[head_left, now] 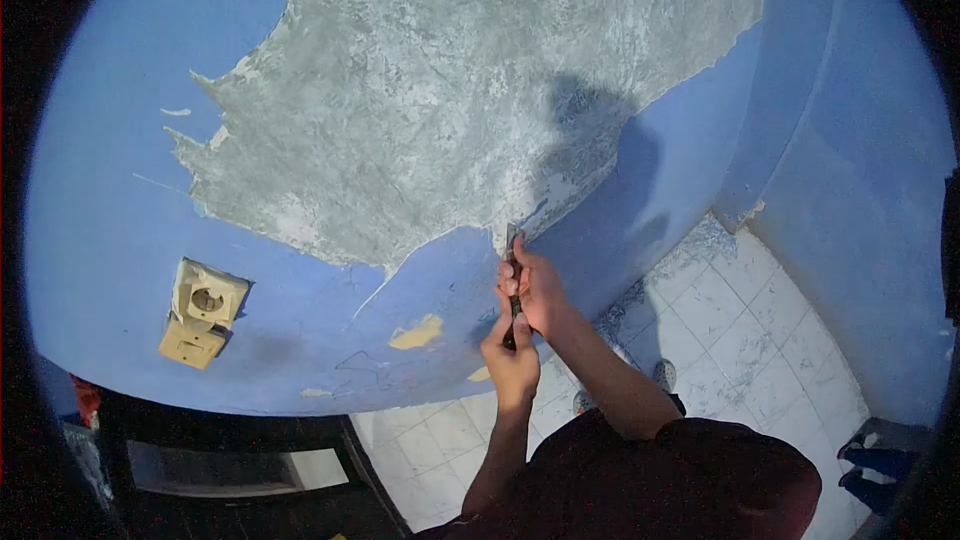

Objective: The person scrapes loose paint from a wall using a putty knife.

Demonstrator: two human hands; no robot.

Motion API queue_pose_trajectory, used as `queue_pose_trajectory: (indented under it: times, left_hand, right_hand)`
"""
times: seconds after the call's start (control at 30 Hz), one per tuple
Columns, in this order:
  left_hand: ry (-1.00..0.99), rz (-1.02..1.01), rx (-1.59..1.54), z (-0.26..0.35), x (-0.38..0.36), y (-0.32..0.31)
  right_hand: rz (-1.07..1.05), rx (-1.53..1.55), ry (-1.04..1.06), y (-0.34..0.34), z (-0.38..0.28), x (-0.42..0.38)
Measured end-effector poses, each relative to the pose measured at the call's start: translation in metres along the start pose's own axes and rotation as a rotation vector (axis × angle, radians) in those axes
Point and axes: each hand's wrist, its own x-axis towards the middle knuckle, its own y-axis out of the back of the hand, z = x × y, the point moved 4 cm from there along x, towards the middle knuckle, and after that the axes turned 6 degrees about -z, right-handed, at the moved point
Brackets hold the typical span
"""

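Note:
A scraper [516,302] with a dark handle and a short metal blade is held upright against the wall. My right hand [537,292] is closed around the upper part of its handle, just below the blade. Lower down, my left hand [513,364] grips the handle's end. The blade tip meets the lower edge of a large bare grey patch [420,110], where blue paint [430,275] borders it. Ragged paint edges surround the patch, and a shadow falls across its right side.
A yellowed socket plate [208,298] juts from the wall at left. Below it stands a dark piece of furniture [240,510] with a light panel. White tiles [770,340] carry scattered paint flakes. Dark blue items [880,465] lie at lower right, beside another blue wall [865,180].

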Motion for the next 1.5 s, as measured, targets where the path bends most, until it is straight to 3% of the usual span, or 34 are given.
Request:
queue_pose_trajectory:
  times: [0.13, 0.4, 0.47, 0.57, 0.63, 0.7, 0.77, 0.8, 0.9, 1.0, 1.23, 1.3, 1.43, 1.5]
  left_hand:
    - [0.050, -0.123, 0.177, 0.019, 0.007, 0.017]
    - [0.130, -0.055, 0.134, 0.024, 0.006, 0.014]
    - [0.028, -0.155, 0.262, 0.036, 0.010, 0.016]
    - [0.032, -0.078, 0.196, 0.021, 0.005, 0.012]
    - [0.048, -0.031, 0.159, 0.016, 0.006, 0.013]
    - [-0.099, -0.070, 0.343, 0.026, 0.012, 0.016]
    - [-0.047, -0.129, 0.422, 0.051, 0.021, 0.028]
    - [-0.005, -0.212, 0.497, 0.058, 0.024, 0.031]
    - [-0.059, -0.149, 0.372, 0.050, 0.026, 0.036]
    - [0.041, -0.111, 0.278, 0.035, 0.015, 0.034]
    - [0.050, -0.070, 0.353, 0.021, 0.005, 0.022]
    - [-0.051, -0.071, 0.358, 0.023, 0.007, 0.017]
    - [-0.132, -0.128, 0.490, 0.018, 0.004, 0.007]
    - [-0.006, -0.088, 0.439, 0.022, 0.003, 0.001]
  right_hand:
    - [0.036, 0.056, 0.010, -0.008, 0.002, -0.001]
    - [0.023, 0.030, -0.005, 0.001, -0.005, 0.005]
    - [0.026, 0.015, -0.059, 0.004, 0.007, 0.005]
    - [-0.072, 0.059, 0.031, -0.008, -0.002, 0.002]
    - [0.088, 0.020, -0.004, -0.011, -0.001, -0.003]
    - [-0.031, 0.068, -0.023, -0.007, -0.003, 0.006]
    - [-0.115, 0.129, -0.030, -0.001, 0.006, 0.009]
    - [-0.097, 0.158, 0.044, 0.000, 0.007, 0.017]
    - [-0.060, 0.243, 0.148, 0.001, 0.011, 0.021]
    - [-0.085, 0.170, 0.132, -0.006, 0.009, 0.014]
    - [-0.115, 0.104, 0.042, 0.011, 0.008, 0.013]
    - [-0.353, 0.087, -0.028, 0.018, 0.005, 0.019]
    - [-0.251, 0.165, 0.018, 0.015, 0.001, 0.014]
    - [-0.232, 0.129, -0.077, 0.018, 0.002, 0.012]
